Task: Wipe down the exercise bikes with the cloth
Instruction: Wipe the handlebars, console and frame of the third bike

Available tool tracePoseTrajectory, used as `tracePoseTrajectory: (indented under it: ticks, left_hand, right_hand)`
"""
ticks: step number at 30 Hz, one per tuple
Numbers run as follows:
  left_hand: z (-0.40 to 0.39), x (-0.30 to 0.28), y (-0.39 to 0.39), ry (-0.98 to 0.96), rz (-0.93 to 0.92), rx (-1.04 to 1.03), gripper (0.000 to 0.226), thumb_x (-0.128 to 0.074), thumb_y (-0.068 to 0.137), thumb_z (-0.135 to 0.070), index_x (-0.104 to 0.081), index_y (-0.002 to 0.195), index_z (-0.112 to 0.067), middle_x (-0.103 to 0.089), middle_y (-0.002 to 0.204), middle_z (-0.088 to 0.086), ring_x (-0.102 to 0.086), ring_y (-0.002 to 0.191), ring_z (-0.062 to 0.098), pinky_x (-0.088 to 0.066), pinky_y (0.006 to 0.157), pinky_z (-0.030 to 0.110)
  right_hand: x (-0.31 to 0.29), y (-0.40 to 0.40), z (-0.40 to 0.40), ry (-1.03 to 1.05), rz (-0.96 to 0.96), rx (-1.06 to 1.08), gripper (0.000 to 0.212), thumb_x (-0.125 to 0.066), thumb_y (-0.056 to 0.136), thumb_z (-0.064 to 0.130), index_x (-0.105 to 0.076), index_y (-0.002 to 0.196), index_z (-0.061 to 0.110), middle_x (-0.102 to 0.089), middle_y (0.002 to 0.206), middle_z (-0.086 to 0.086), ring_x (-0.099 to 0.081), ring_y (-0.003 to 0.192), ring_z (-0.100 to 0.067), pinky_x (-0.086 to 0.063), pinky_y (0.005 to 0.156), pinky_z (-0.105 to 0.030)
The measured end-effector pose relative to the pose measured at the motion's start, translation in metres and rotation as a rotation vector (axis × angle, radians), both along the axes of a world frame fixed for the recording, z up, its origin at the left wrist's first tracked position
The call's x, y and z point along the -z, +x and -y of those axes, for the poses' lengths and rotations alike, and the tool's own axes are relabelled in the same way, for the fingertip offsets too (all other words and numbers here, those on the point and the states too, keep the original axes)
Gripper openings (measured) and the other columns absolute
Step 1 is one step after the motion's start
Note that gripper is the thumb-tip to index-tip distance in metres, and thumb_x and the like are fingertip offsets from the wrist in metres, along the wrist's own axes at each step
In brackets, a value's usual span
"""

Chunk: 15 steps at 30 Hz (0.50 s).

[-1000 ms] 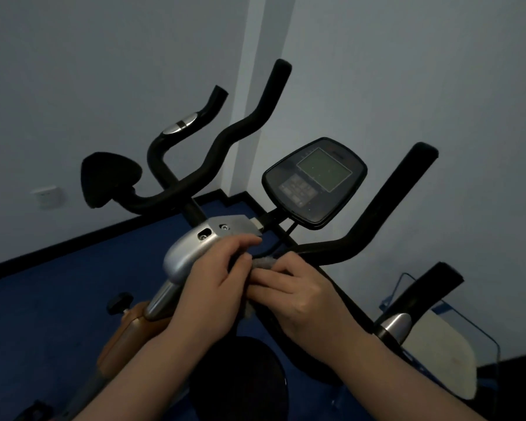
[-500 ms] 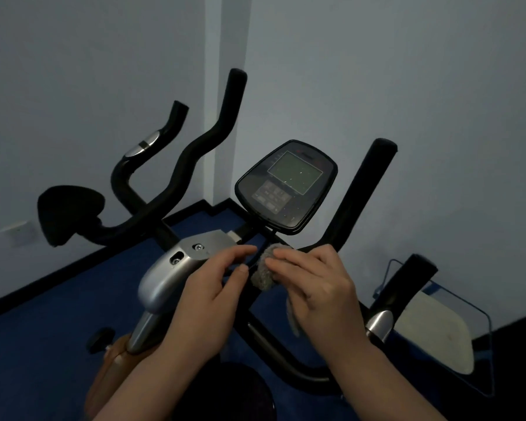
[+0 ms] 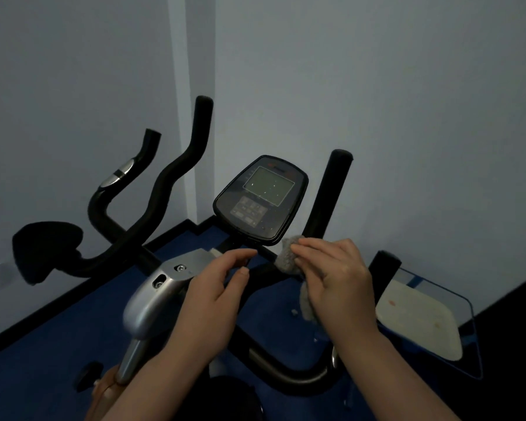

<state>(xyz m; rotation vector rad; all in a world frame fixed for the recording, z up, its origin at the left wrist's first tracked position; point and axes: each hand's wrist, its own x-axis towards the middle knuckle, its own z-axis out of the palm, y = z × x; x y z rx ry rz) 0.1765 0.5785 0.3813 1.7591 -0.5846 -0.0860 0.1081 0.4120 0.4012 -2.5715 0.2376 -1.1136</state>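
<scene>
Head view: my right hand is pinching the fuzzy grey cloth against the black bike handlebar; my left hand is hanging open. Loose cloth might be slipping off.

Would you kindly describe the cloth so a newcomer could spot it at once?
Find the bike's console in the middle. Just below its right corner, the right hand holds the cloth against the black handlebar. It is the only grey, fuzzy thing among hard black and silver parts.
</scene>
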Motion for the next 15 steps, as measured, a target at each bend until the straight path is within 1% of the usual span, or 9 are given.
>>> tracePoseTrajectory:
  ticks: [2, 4, 7, 8, 10, 11, 13, 15]
  left_hand:
    - [0.004, -0.004, 0.0, -0.003, 0.006, 0.009, 0.029, -0.048, 0.086, -0.031, -0.064, 0.109, -0.04, -0.064, 0.102, -0.03, -0.057, 0.101, -0.011, -0.04, 0.081, 0.003]
    - [0.011, -0.005, 0.0, -0.014, 0.01, 0.027, 0.029, -0.048, 0.086, -0.03, -0.063, 0.105, -0.045, -0.064, 0.1, -0.028, -0.059, 0.099, -0.008, -0.041, 0.081, 0.006]
    - [0.024, -0.005, 0.001, -0.026, -0.022, 0.071, 0.03, -0.052, 0.091, -0.022, -0.063, 0.106, -0.045, -0.066, 0.101, -0.025, -0.06, 0.101, -0.005, -0.046, 0.089, 0.02]
    - [0.029, -0.005, 0.001, -0.028, -0.03, 0.082, 0.03, -0.053, 0.091, -0.023, -0.063, 0.107, -0.046, -0.066, 0.102, -0.024, -0.059, 0.104, -0.005, -0.046, 0.091, 0.023]
    - [0.038, -0.005, 0.002, -0.035, -0.036, 0.093, 0.028, -0.053, 0.088, -0.029, -0.062, 0.109, -0.046, -0.067, 0.105, -0.021, -0.058, 0.108, -0.005, -0.046, 0.094, 0.026]
    - [0.043, -0.005, 0.003, -0.034, -0.04, 0.098, 0.028, -0.053, 0.089, -0.028, -0.062, 0.109, -0.045, -0.067, 0.105, -0.02, -0.058, 0.108, -0.005, -0.046, 0.094, 0.026]
    - [0.049, -0.006, 0.004, -0.021, -0.046, 0.104, 0.029, -0.055, 0.092, -0.023, -0.062, 0.109, -0.045, -0.067, 0.105, -0.02, -0.059, 0.105, -0.006, -0.047, 0.092, 0.024]
    - [0.054, -0.007, 0.004, -0.006, -0.043, 0.106, 0.032, -0.055, 0.092, -0.02, -0.062, 0.108, -0.047, -0.067, 0.103, -0.021, -0.06, 0.1, -0.007, -0.047, 0.086, 0.021]
  right_hand:
    - [-0.013, 0.0, 0.01, 0.038, -0.025, 0.072, 0.022, -0.075, 0.078, 0.003, -0.077, 0.097, 0.013, -0.073, 0.101, -0.001, -0.061, 0.091, -0.016, -0.045, 0.083, -0.018]
    - [-0.029, 0.0, 0.024, 0.071, -0.024, 0.144, 0.022, -0.072, 0.081, 0.007, -0.076, 0.1, 0.016, -0.072, 0.104, 0.001, -0.061, 0.095, -0.014, -0.045, 0.086, -0.021]
    - [-0.056, -0.002, 0.048, 0.154, 0.132, 0.172, 0.022, -0.07, 0.081, 0.004, -0.075, 0.1, 0.015, -0.071, 0.103, 0.001, -0.063, 0.096, -0.016, -0.048, 0.087, -0.026]
    - [-0.063, -0.003, 0.054, 0.181, 0.185, 0.164, 0.022, -0.069, 0.081, 0.002, -0.074, 0.099, 0.014, -0.07, 0.102, 0.001, -0.063, 0.095, -0.014, -0.048, 0.088, -0.023]
    - [-0.072, -0.002, 0.063, 0.187, 0.253, 0.14, 0.023, -0.069, 0.079, -0.002, -0.071, 0.096, 0.013, -0.066, 0.1, 0.001, -0.058, 0.092, -0.005, -0.042, 0.086, -0.007]
    - [-0.075, 0.001, 0.065, 0.166, 0.274, 0.123, 0.023, -0.069, 0.078, -0.004, -0.07, 0.095, 0.012, -0.063, 0.1, 0.0, -0.055, 0.091, -0.002, -0.038, 0.084, -0.002]
    - [-0.08, 0.011, 0.067, 0.125, 0.302, 0.079, 0.024, -0.068, 0.077, -0.007, -0.069, 0.096, 0.009, -0.057, 0.101, 0.0, -0.051, 0.091, -0.001, -0.035, 0.084, 0.0]
    - [-0.083, 0.023, 0.065, 0.101, 0.308, 0.025, 0.027, -0.068, 0.078, -0.007, -0.07, 0.099, 0.009, -0.055, 0.103, 0.002, -0.053, 0.094, -0.004, -0.037, 0.086, -0.003]
